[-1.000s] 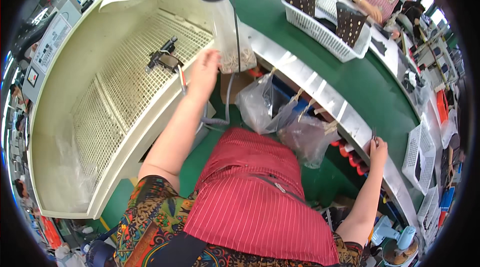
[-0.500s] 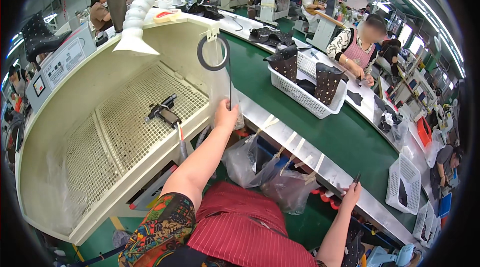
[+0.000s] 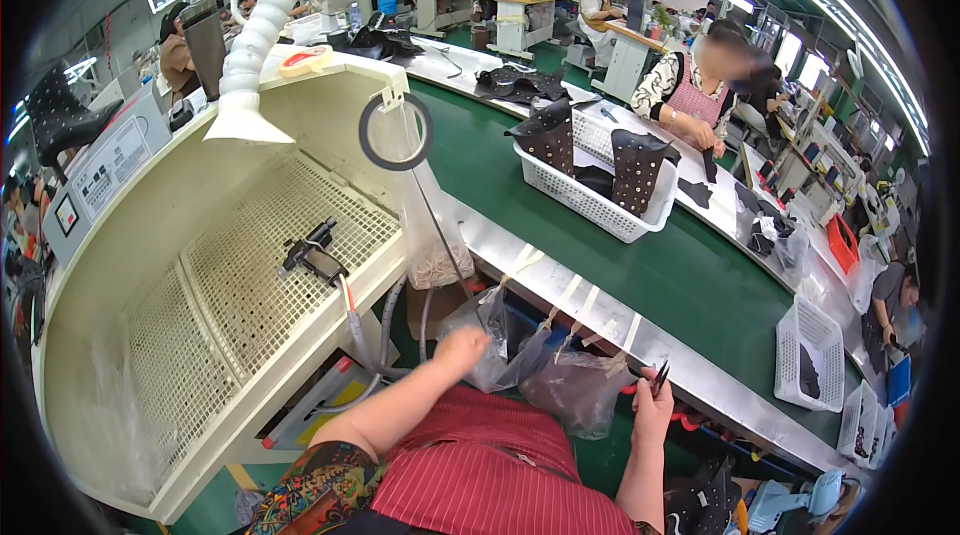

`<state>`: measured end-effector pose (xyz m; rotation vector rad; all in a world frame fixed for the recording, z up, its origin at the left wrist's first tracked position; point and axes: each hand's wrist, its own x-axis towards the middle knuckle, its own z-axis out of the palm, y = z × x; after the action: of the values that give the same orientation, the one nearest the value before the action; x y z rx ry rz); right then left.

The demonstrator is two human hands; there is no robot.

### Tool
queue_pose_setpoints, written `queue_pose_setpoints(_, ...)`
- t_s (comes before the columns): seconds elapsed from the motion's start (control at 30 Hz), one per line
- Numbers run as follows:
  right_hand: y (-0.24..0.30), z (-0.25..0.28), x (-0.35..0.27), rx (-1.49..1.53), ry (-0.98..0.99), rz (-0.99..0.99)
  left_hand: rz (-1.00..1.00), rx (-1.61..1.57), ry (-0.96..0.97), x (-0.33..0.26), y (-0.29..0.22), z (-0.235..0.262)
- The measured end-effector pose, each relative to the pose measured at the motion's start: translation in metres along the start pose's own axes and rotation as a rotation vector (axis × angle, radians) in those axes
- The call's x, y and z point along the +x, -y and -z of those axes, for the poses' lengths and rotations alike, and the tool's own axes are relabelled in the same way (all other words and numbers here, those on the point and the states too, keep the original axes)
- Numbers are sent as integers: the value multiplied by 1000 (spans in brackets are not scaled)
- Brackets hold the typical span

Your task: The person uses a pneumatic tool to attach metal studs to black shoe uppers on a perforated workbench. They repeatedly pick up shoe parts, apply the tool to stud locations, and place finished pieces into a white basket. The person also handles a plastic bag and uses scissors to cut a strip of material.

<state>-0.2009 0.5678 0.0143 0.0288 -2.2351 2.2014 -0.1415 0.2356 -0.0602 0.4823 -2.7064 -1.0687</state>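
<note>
A black tape roll (image 3: 395, 132) hangs at the front corner of a cream booth. From it a narrow dark strip (image 3: 438, 215) runs down toward my left hand (image 3: 462, 350), which is closed on it in front of my body. My right hand (image 3: 652, 410), by the metal edge of the belt table, grips small dark snips (image 3: 661, 377), their tips pointing up. A clear bag (image 3: 432, 245) with pale scraps in its bottom hangs beside the strip. Behind my left hand hangs another clear plastic bag (image 3: 505, 360).
The booth (image 3: 385, 260) holds a black spray gun (image 3: 312, 253) on its grid. A green belt (image 3: 600, 255) crosses diagonally, bearing a white basket (image 3: 590, 200) of studded boot uppers and another basket (image 3: 808, 360). Across it sits a co-worker (image 3: 690, 100). A white duct (image 3: 250, 85) hangs above.
My left hand has come down and toward my body, drawing the strip longer and aslant. My right hand with the snips has shifted left and tilted. The view has shifted slightly.
</note>
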Motion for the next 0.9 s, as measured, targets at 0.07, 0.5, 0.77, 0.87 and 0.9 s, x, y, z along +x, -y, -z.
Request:
queue_pose_setpoints(0.07,-1,-9,-2,-20,56,1,4,176,363,-33,11,-25)
queue_pose_setpoints(0.5,-15,-87,-43,-90,538,-16,-197,-56,428,-61,-24,-11)
queue_pose_setpoints(0.77,8,-105,-62,276,710,-368,144,-1162,561,-54,-118,69)
queue_pose_setpoints(0.87,16,-95,-64,207,828,-357,60,-1392,361,-48,-111,74)
queue_pose_setpoints(0.9,16,-89,-62,138,845,-335,78,-1455,296,-45,-107,81)
